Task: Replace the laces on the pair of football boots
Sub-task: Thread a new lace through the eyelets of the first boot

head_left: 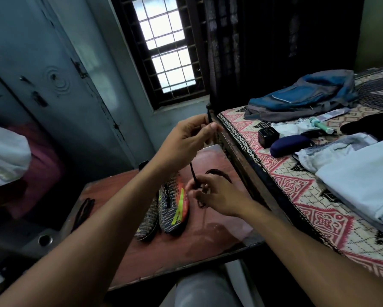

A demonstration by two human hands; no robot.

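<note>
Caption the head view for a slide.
Both hands, left hand and right hand, stretch a black lace above two football boots.

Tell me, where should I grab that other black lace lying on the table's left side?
Pinch the spare lace near its upper end with your fingers, coming from above. It lies flat and thin on the table, well clear of the boots, so one end lifts easily.

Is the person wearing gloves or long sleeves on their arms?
No. Both hands, the left hand and the right hand, are bare with no gloves, and no rings show. Both forearms are bare too, with no sleeves in view. No watch or bracelet shows.
</note>
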